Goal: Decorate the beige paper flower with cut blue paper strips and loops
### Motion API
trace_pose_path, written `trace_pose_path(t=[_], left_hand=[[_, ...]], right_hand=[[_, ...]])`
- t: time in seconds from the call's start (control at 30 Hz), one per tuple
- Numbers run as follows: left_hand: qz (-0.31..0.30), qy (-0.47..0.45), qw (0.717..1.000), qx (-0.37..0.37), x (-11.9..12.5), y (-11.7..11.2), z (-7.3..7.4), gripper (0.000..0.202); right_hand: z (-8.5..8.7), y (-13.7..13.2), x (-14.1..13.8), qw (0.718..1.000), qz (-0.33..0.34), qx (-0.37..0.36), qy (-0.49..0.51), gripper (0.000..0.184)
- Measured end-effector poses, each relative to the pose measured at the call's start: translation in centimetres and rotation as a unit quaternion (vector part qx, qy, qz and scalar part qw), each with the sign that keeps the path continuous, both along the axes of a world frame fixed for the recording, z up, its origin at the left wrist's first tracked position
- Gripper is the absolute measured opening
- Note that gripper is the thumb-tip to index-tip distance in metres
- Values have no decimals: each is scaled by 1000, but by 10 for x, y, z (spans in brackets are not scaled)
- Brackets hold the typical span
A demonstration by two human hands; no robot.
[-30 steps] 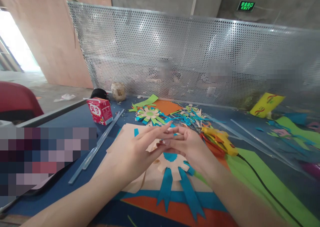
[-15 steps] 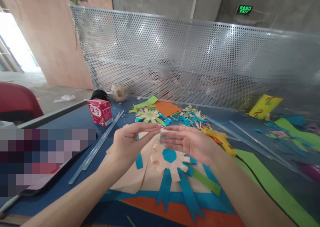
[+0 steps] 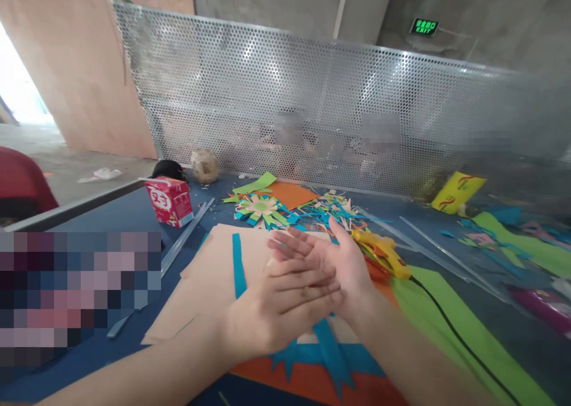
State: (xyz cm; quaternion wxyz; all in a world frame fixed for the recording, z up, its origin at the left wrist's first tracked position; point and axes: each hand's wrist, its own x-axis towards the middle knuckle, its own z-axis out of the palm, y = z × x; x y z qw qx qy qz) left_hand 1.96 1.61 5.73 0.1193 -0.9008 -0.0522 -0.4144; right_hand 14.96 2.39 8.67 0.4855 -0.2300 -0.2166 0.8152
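Observation:
My left hand (image 3: 283, 305) lies across the palm of my right hand (image 3: 345, 263), and the two touch. Fingers on both hands are stretched out, with nothing visible held between them. Beneath them are peach felt sheets (image 3: 196, 281) on top of blue and orange felt (image 3: 267, 373). A narrow blue felt strip (image 3: 239, 263) rests on the peach sheet, left of my hands. Notched blue tails (image 3: 332, 349) stick out below my wrists, while the round peach rosette they hang from is mostly hidden. Close by my right hand lies a yellow glue gun (image 3: 386, 254).
Behind my hands sit a layered felt flower (image 3: 261, 206) and a heap of felt scraps (image 3: 334, 206). Clear glue sticks (image 3: 182, 239) lie left, near a red box (image 3: 169, 200). A green sheet (image 3: 437, 311) with the gun's cord is right. A perforated metal screen (image 3: 250, 96) stands behind.
My hands were apart at the fingertips above the rosette; now they have come together, left over right, lower down and covering the rosette. The view has shifted slightly.

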Motion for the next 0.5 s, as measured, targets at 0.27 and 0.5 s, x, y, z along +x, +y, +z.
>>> trace_pose_path(t=[0.27,0.5], left_hand=[[-26,1,1000,-4,-4,-9,15,26],[113,-284,943,-132,-27,15,24,19]], right_hand=[[-2,-1,-2,997,-48,46,50,50],[-2,3,2,989,-16,144,1,42]])
